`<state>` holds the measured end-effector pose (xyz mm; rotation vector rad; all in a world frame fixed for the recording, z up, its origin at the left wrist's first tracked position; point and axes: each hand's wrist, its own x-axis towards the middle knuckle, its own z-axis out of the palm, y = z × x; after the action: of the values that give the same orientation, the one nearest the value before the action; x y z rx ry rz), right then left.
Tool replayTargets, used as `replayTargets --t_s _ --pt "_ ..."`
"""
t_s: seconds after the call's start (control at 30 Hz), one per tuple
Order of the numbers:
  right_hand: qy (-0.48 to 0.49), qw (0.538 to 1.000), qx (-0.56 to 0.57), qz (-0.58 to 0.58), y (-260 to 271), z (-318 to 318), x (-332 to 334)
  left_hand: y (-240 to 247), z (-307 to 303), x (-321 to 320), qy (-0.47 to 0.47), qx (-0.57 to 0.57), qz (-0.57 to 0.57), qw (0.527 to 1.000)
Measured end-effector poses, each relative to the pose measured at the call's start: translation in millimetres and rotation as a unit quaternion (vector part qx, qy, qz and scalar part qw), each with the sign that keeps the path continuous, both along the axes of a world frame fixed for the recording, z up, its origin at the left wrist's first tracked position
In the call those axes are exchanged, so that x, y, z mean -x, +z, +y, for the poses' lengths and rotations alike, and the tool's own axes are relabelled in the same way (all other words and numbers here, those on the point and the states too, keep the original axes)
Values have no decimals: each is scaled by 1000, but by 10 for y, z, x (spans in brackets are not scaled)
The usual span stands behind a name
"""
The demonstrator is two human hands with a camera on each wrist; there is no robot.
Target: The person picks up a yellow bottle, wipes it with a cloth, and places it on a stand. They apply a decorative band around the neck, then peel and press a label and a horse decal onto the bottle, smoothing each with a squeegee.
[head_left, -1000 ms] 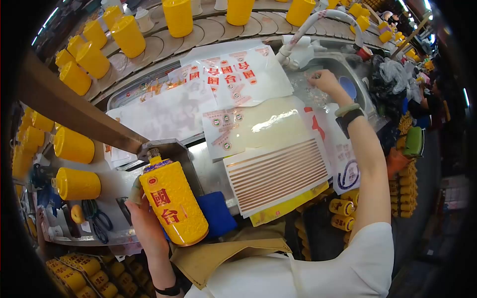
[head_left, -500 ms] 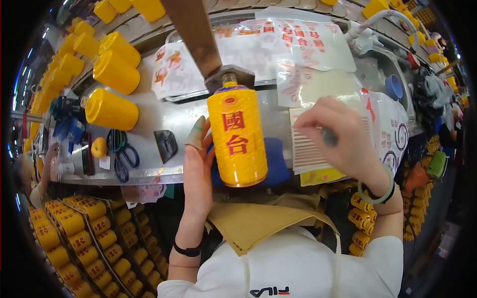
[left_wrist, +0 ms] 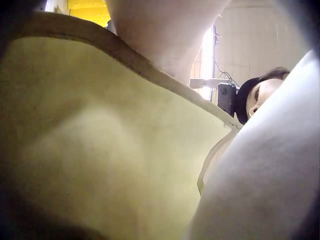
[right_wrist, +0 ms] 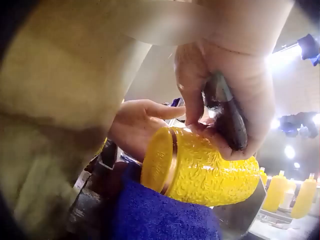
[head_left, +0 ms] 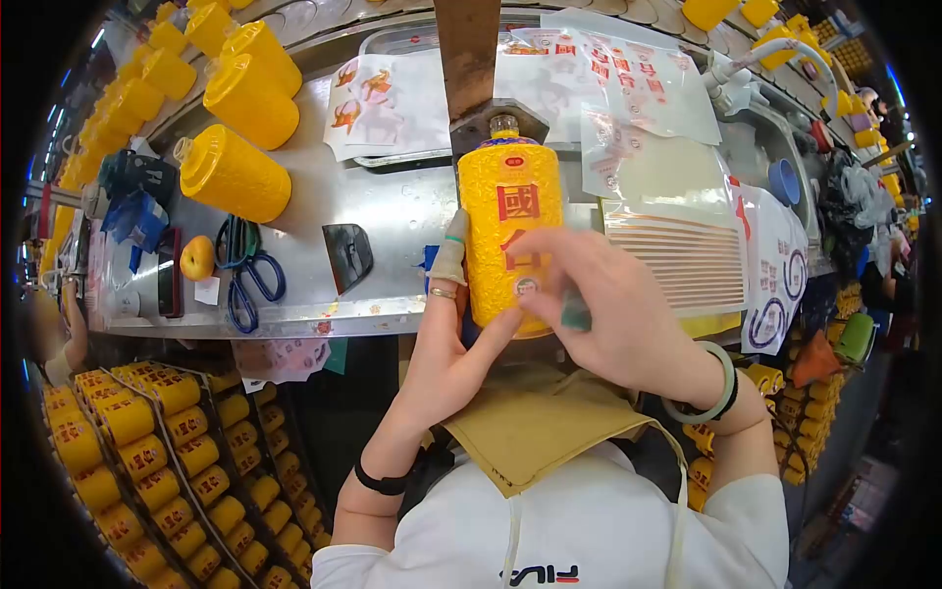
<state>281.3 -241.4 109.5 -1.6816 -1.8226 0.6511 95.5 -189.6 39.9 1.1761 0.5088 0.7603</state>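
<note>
A yellow embossed bottle (head_left: 488,231) with red characters lies label up, its clear neck at a metal bracket (head_left: 530,118). My left hand (head_left: 432,378) holds its left side, with covers on some fingers and the thumb at the lower front. Beside that thumb tip, a small round decal (head_left: 527,287) shows on the bottle. Bent over the lower front, my right hand (head_left: 638,314) has its fingertips at the bottle's surface. A dark, flat scraper-like piece (right_wrist: 232,117) is tucked in the right palm. Under the bottle's base is a blue cloth (right_wrist: 165,215).
Striped sheets (head_left: 677,260) and printed decal sheets (head_left: 657,88) lie to the right, near a sink with a blue cup (head_left: 783,182). On the left are scissors (head_left: 245,275), a black piece (head_left: 348,257), a yellow fruit (head_left: 196,259) and plain yellow bottles (head_left: 235,177). A brown bar (head_left: 467,59) rises behind the bracket.
My right hand has come from the sink across the sheets to the bottle's front. A small round decal now shows low on the bottle. My left thumb has moved onto the front.
</note>
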Motion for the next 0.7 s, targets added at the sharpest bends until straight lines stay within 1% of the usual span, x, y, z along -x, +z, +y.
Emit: replayTargets --t_s 0.03,0.1,0.13,0.17,0.23,0.27,0.33,0.37,0.43,0.53,0.6,0.67,0.7 --pt "-1 1000 1 -2 -1 -8 -5 -11 -12 -8 4 8 11 1000" --pt "-76 996 20 43 -5 -32 -45 -20 11 7 -1 1 11 1000" --pt "-104 991 57 65 -27 -84 -76 -25 25 16 -4 -8 14 1000" --pt "-103 991 58 64 -86 -126 -107 -17 36 20 -3 -6 13 1000" --pt "-138 968 68 198 -256 -203 -147 14 53 22 -17 28 -7 999" --pt "-139 968 70 197 -323 -234 -137 11 57 22 -18 30 -7 999" --pt "-140 949 83 271 -433 -285 -107 4 62 23 -20 33 -1 999" --pt "-141 948 85 272 -472 -294 -89 1 61 22 -20 35 0 999" --pt "-146 934 82 316 -529 -305 -56 -8 56 24 -19 31 2 999" --pt "-147 930 77 328 -561 -299 -86 -31 62 32 -21 12 8 1000" --pt "-154 925 73 339 -558 -281 -87 11 55 23 -17 32 -5 999" --pt "-197 904 86 369 -491 -234 -44 58 31 8 -13 51 -18 998" --pt "-197 904 86 369 -466 -218 -21 77 1 4 -8 12 19 1000"
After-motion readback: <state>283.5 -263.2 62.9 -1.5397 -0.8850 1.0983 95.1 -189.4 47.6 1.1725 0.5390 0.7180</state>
